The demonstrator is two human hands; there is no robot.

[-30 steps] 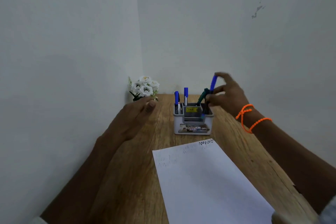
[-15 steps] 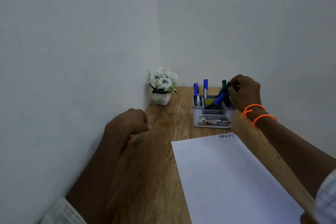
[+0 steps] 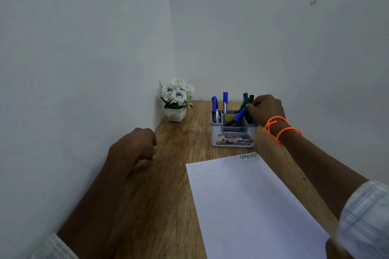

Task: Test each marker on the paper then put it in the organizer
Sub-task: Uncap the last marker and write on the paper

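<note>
My right hand pinches the green markers standing in the organizer; my left hand rests loosely curled on the table.

two bare forearms reach into view, each ending in a bare hand — the left hand and the right hand. the right wrist wears two thin orange cord bracelets, one of them knotted. both sleeves are pushed back toward the elbow — the right sleeve is white cloth with a fine pale blue-grey check, the left sleeve white with a small dotted weave.
</note>
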